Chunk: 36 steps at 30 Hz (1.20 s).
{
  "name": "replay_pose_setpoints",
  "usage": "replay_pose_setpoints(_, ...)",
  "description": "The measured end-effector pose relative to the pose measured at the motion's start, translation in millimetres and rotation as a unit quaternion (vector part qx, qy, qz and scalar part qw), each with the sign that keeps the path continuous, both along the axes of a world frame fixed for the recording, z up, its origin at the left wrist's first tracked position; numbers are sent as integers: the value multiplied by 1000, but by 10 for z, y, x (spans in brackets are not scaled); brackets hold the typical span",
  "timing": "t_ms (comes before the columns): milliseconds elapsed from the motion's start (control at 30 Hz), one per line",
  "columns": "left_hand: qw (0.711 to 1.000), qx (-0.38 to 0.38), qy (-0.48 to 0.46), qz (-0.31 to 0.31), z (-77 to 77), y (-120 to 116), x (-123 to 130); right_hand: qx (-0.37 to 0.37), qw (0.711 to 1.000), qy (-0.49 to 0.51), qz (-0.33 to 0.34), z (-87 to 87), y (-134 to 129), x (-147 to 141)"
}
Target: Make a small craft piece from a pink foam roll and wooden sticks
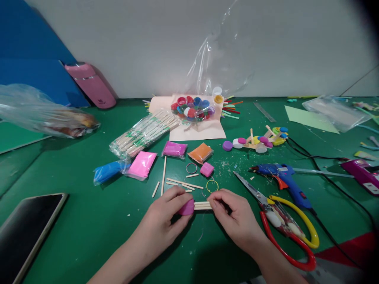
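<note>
My left hand (166,215) is closed around a flat purple-pink piece of clay (187,208). Several short wooden sticks (202,206) lie side by side, reaching from the clay to my right hand (237,219). Thumb and forefinger of that hand pinch the sticks' far ends. Just beyond my hands are loose cut sticks (183,184), a yellow rubber band (212,186), a greyish ring-shaped band (191,169) and a small pink clay block (207,169). Whether the sticks are pushed into the clay or only touch it, I cannot tell.
Scissors (284,221) and a blue glue gun (284,177) with a black cable lie right. Clay packets (174,150), bagged sticks (145,132) and bottle caps (194,108) are farther back. A stick-and-cap model (257,141) stands back right; a phone (26,232) lies left.
</note>
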<state>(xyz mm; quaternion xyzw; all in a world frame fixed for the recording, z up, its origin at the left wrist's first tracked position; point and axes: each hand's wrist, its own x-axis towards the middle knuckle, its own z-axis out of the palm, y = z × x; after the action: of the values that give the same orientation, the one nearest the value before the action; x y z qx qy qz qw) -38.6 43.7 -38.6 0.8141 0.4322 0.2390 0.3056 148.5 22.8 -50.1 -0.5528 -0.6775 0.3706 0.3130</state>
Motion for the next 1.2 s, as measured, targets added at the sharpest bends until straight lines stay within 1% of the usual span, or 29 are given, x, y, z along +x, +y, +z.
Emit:
replay_pose_setpoints(167,1000,-5,-1,-3,-17,4,5,1,1000,-1,0,9,8,1)
replay_pose_setpoints(467,1000,-22,4,-7,-4,2,-3,2,1000,0,-3,17,13,-5)
replay_pose_setpoints(1200,1000,-20,4,-11,-53,-3,-11,-2,1000,5,3,-24,8,8)
